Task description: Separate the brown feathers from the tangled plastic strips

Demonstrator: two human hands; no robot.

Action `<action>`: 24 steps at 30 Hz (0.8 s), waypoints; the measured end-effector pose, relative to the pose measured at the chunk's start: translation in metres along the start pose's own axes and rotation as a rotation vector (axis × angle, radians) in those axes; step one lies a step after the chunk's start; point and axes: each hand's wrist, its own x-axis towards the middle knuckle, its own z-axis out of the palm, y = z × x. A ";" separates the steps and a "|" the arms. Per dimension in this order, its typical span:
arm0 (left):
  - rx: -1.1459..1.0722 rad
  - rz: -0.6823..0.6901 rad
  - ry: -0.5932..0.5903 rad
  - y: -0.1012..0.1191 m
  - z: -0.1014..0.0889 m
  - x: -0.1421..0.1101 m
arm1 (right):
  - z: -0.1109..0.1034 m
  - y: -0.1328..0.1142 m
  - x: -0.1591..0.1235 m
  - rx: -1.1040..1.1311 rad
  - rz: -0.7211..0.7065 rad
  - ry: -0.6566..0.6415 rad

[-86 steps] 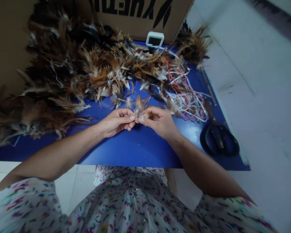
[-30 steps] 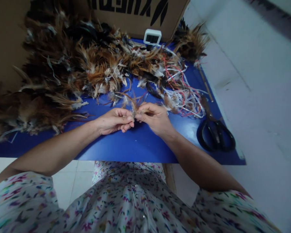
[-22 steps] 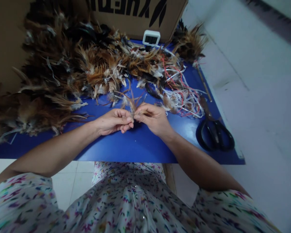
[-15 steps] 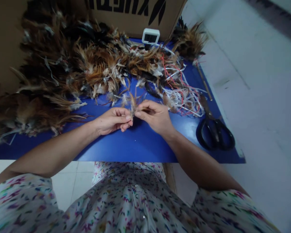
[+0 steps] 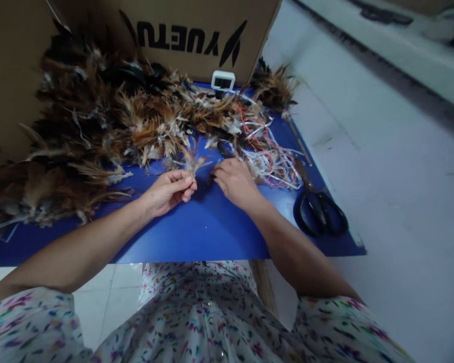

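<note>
My left hand (image 5: 174, 190) pinches a small bunch of brown and whitish feathers (image 5: 191, 164) between thumb and fingertips, the feather tips pointing up and away from me. Just to its right, my right hand (image 5: 235, 181) is palm down over the table with its fingers curled. A dark bit shows at those fingertips, but what they hold, if anything, is hidden. Beyond both hands lies a large heap of brown, black and white feathers (image 5: 147, 113). White and red strings (image 5: 272, 164) lie tangled beyond and to the right of my right hand.
Black-handled scissors (image 5: 320, 214) rest near the right edge of the blue table (image 5: 196, 237). A small white-framed device (image 5: 223, 80) stands before a cardboard box (image 5: 196, 60). Another feather bundle (image 5: 276, 91) is at the far right corner, near a thin stick (image 5: 299, 138).
My right hand has come away from the feather bunch and turned palm down toward the table. My left hand keeps the bunch. The view has shifted slightly.
</note>
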 end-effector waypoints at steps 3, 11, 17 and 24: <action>0.009 -0.001 -0.005 0.000 -0.001 0.000 | -0.001 -0.006 0.002 -0.043 0.015 -0.057; 0.019 0.018 0.002 -0.002 -0.003 0.002 | -0.004 0.009 -0.002 0.236 0.054 0.062; 0.007 0.020 -0.015 -0.003 -0.004 0.002 | -0.009 0.012 -0.004 0.187 0.065 0.007; -0.032 0.013 0.004 -0.004 -0.004 0.003 | -0.012 -0.001 -0.002 -0.007 0.085 -0.168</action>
